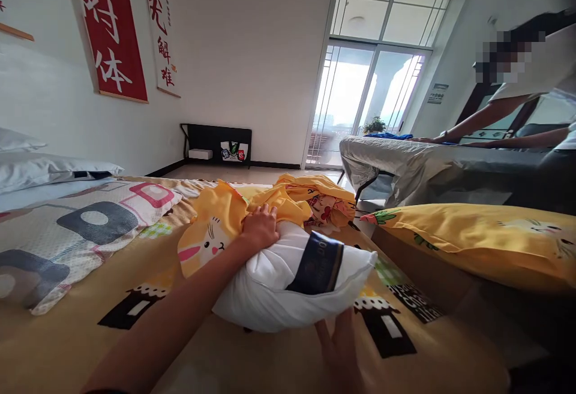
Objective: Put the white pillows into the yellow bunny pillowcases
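Observation:
A white pillow with a dark blue label band lies in front of me, its near end raised off the sheet. Bunched around its far end is a yellow pillowcase with a rabbit print. My left hand is closed on the pillowcase cloth where it meets the pillow, fingers curled over the folds. Under the pillow's near right edge, my right hand has its thumb and fingers spread apart, touching the underside. Its fingertips are hidden by the pillow.
A patterned pillow lies at left, with white pillows behind it. To the right is a filled yellow pillow. A person leans over a covered table. A low black bench stands by the wall.

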A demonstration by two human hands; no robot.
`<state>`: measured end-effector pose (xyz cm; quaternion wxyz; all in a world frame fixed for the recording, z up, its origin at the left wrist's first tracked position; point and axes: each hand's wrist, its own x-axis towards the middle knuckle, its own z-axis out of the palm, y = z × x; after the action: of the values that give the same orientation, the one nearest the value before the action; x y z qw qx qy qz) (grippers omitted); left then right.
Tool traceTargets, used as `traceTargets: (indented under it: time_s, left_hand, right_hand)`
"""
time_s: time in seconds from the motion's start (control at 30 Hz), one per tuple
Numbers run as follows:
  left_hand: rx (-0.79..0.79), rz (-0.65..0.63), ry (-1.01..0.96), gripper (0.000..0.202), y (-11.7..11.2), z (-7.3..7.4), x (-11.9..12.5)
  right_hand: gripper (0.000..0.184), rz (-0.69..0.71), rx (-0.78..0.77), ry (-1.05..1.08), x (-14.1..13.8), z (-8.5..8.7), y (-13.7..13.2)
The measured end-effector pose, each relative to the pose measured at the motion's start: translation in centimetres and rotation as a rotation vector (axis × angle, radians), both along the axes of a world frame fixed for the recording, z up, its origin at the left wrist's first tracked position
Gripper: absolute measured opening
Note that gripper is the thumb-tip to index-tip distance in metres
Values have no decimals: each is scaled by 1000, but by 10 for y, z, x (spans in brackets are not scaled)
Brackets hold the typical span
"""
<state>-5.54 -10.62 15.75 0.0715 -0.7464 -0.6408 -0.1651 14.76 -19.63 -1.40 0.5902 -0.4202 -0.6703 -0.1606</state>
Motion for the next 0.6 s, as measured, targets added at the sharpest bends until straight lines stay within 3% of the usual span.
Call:
traceTargets:
  time_s: [0.1, 0.2, 0.37, 0.5, 0.6]
  left_hand:
    - [-26, 98, 24, 32, 12, 7, -5]
    - [37, 119, 97, 29, 13, 16, -15]
    - [281, 47, 295, 34, -12, 36, -34]
    - [386, 51, 400, 38, -32, 50, -59]
    - [468, 58, 431, 39, -50, 57, -82]
  right_hand:
    - [45, 125, -52, -15, -31, 28, -4]
    - [52, 207, -79, -17, -60, 53, -12]
    - [58, 274, 1, -150, -82, 76, -33]
    - [62, 377, 17, -303, -93, 97, -49]
    - [66, 429, 36, -396, -116, 113, -59]
